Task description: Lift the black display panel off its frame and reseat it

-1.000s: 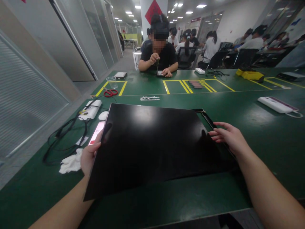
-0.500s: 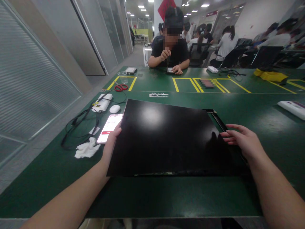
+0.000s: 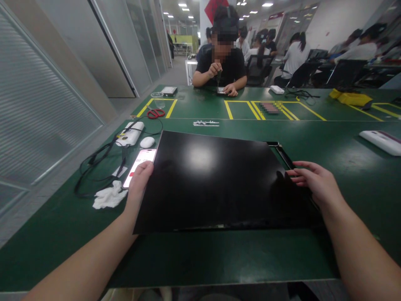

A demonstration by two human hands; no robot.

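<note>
A large glossy black panel (image 3: 213,179) lies nearly flat on the green table (image 3: 219,259) in front of me. My left hand (image 3: 138,184) grips its left edge, thumb on top and fingers hidden underneath. My right hand (image 3: 315,184) rests at the panel's right edge with fingers stretched out over a black frame (image 3: 282,152) that sticks out from under the panel's far right corner.
Left of the panel lie a lit phone (image 3: 138,163), a white mouse (image 3: 147,142), a white device with black cables (image 3: 128,136) and a crumpled white cloth (image 3: 108,196). Red scissors (image 3: 156,113) and a strip of small parts (image 3: 205,123) lie further back. A person (image 3: 221,62) works opposite. A white box (image 3: 380,141) sits right.
The panel's near edge, lifted and tilted a second ago, has come down to lie almost flat on the table. Both hands stayed on its edges.
</note>
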